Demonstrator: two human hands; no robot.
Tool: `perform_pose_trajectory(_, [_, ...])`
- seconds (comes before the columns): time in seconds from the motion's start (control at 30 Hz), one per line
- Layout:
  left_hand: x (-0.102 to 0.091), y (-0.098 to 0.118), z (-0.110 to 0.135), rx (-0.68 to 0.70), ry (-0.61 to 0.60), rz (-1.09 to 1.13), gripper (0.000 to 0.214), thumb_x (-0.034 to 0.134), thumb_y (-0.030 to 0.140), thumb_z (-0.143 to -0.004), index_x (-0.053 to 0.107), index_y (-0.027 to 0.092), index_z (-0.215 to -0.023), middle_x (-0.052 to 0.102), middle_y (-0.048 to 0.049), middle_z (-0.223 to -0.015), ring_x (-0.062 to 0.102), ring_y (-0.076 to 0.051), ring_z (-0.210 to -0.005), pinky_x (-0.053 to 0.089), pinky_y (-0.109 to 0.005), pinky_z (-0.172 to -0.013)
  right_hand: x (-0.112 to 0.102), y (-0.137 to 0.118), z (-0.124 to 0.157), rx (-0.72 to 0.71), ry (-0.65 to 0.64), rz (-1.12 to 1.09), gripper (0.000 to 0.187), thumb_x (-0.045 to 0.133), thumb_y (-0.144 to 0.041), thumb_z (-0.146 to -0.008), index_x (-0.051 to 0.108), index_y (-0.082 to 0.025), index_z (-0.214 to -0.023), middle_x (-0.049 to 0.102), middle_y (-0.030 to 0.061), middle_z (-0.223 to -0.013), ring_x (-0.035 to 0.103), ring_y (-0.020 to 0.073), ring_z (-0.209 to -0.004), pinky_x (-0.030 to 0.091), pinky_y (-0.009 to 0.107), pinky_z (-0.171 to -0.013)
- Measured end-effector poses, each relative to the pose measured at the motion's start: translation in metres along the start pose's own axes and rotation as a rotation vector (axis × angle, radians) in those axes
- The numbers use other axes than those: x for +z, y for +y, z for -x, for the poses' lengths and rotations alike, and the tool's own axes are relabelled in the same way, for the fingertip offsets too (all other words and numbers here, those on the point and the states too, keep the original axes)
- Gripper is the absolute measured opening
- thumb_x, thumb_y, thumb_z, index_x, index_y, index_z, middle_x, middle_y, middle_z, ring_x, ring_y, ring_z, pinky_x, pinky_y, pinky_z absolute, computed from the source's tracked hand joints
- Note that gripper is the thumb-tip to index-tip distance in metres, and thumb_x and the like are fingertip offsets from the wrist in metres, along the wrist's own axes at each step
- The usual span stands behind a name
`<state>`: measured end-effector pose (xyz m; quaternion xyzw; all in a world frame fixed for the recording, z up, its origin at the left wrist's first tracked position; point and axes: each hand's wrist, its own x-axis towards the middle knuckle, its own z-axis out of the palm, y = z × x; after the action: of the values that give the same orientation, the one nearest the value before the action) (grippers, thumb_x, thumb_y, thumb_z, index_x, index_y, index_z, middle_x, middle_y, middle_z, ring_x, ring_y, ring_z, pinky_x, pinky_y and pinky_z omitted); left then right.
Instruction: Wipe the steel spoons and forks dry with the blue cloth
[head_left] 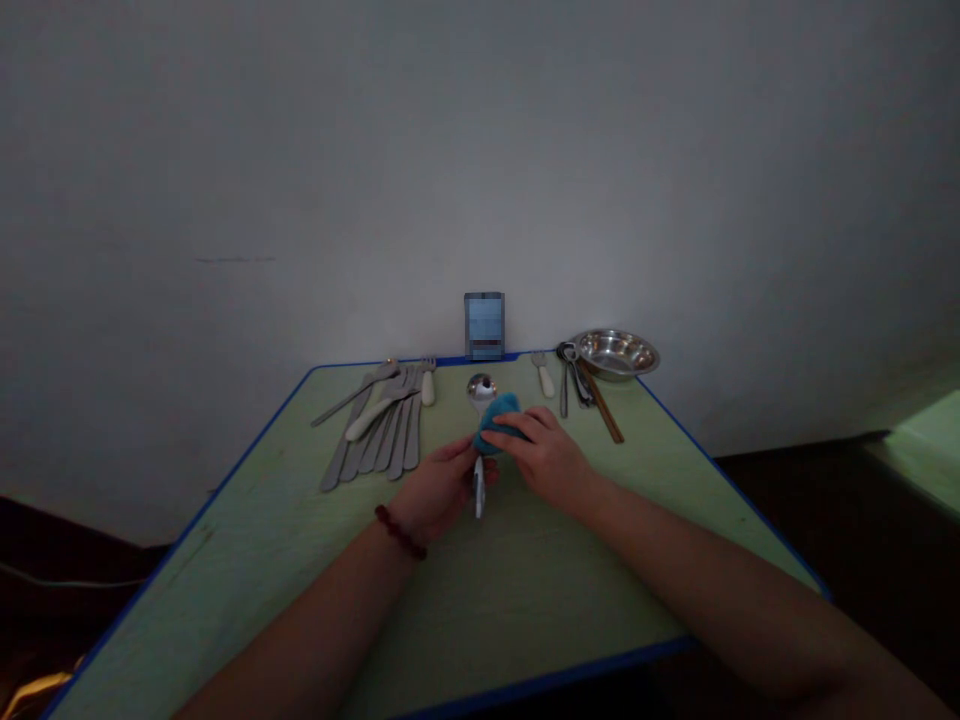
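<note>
My left hand, with a dark red bead bracelet at the wrist, is closed around the handle of a metal serving spoon. The spoon's round bowl points away from me, and its handle end sticks out below my fingers. My right hand is closed on a blue cloth, pressed against the spoon just below the bowl. Part of the handle is hidden by the cloth and my fingers. Both hands are over the middle of the table.
Several knives and some forks lie at the left. A white-handled fork, several spoons and brown chopsticks lie at the right, beside a metal bowl. A phone-like device stands by the wall. The green table has blue edges.
</note>
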<state>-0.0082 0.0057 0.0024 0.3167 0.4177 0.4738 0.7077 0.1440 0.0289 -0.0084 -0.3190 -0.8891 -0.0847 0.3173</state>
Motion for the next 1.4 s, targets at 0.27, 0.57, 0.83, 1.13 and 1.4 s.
perform_pose_trajectory(0.27, [0.0032, -0.0001, 0.0035, -0.044, 0.028, -0.025, 0.019, 0.043, 0.005, -0.076, 0.059, 0.013, -0.07, 0.059, -0.0015, -0.061, 0.056, -0.009, -0.053, 0.045, -0.02, -0.054, 0.0028, 0.0027, 0.0, 0.025, -0.015, 0.017, 0.034, 0.041, -0.011, -0.079, 0.054, -0.022, -0.108, 0.052, 0.0053, -0.107, 0.039, 0.0184, -0.089, 0.039, 0.034, -0.08])
perform_pose_trajectory(0.57, [0.0003, -0.0019, 0.0033, -0.046, 0.0, -0.016, 0.015, 0.045, 0.006, -0.076, 0.059, 0.013, -0.074, 0.06, -0.0023, -0.065, 0.057, -0.01, -0.055, 0.047, -0.021, -0.056, 0.0028, 0.0029, 0.0003, 0.029, -0.019, 0.047, 0.033, 0.041, -0.012, -0.08, 0.053, -0.021, -0.109, 0.051, 0.0059, -0.108, 0.039, 0.0182, -0.091, 0.039, 0.034, -0.082])
perform_pose_trajectory(0.83, [0.0032, -0.0014, 0.0054, -0.083, 0.007, -0.009, 0.016, 0.044, 0.004, -0.075, 0.057, 0.013, -0.074, 0.06, -0.0027, -0.065, 0.057, -0.011, -0.057, 0.047, -0.023, -0.058, 0.0041, 0.0044, -0.0001, 0.063, 0.005, 0.081, 0.034, 0.041, -0.011, -0.079, 0.053, -0.021, -0.11, 0.051, 0.0067, -0.108, 0.039, 0.0193, -0.09, 0.038, 0.037, -0.081])
perform_pose_trajectory(1.13, [0.0031, -0.0018, 0.0068, -0.128, -0.009, -0.069, 0.019, 0.048, 0.006, -0.073, 0.062, 0.014, -0.084, 0.061, -0.0036, -0.069, 0.054, -0.009, -0.055, 0.044, -0.021, -0.054, 0.0028, 0.0063, 0.0, 0.126, 0.02, 0.113, 0.035, 0.042, -0.01, -0.078, 0.053, -0.02, -0.11, 0.05, 0.008, -0.11, 0.039, 0.0206, -0.092, 0.037, 0.038, -0.082])
perform_pose_trajectory(1.4, [0.0053, -0.0012, 0.0075, -0.108, 0.005, -0.087, 0.018, 0.048, 0.005, -0.073, 0.063, 0.014, -0.08, 0.062, -0.0063, -0.078, 0.055, -0.012, -0.063, 0.047, -0.023, -0.056, 0.0038, 0.0077, 0.0003, 0.106, 0.032, 0.115, 0.034, 0.042, -0.01, -0.078, 0.054, -0.02, -0.108, 0.05, 0.0066, -0.11, 0.038, 0.0206, -0.091, 0.037, 0.037, -0.083])
